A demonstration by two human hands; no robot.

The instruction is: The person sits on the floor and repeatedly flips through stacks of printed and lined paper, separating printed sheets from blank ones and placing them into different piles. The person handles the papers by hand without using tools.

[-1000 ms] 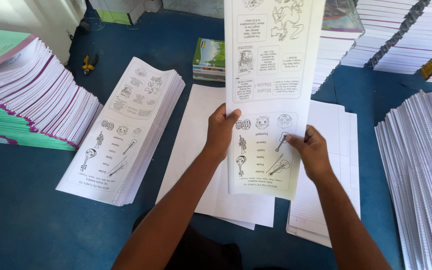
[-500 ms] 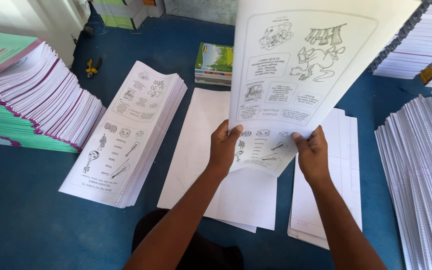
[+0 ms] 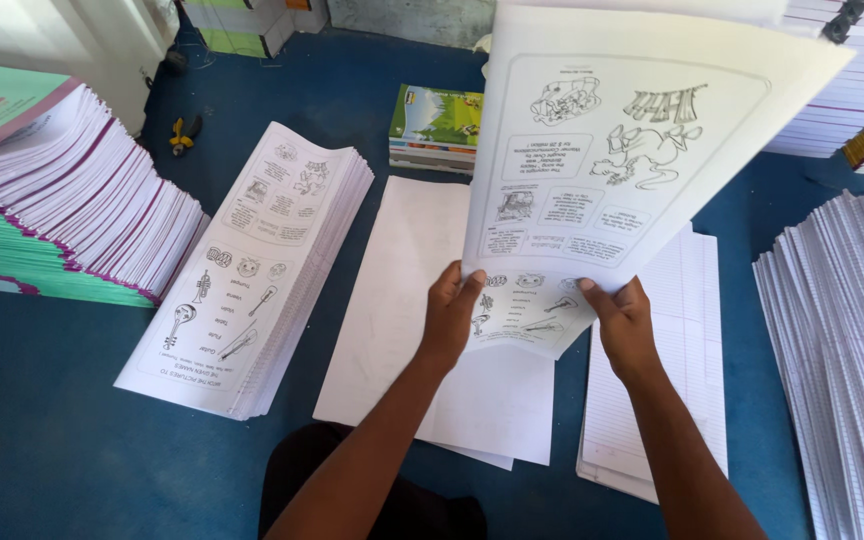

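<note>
Pinching only the bottom edge, the left hand (image 3: 449, 318) and right hand (image 3: 624, 322) held the printed sheet (image 3: 612, 170) at upper right, where it could buckle.

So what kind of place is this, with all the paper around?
Likely a small print or bookbinding workshop. Both hands, left hand and right hand, hold up a printed sheet over a blue floor crowded with a stack of printed sheets, lined paper and bound booklets.
</note>
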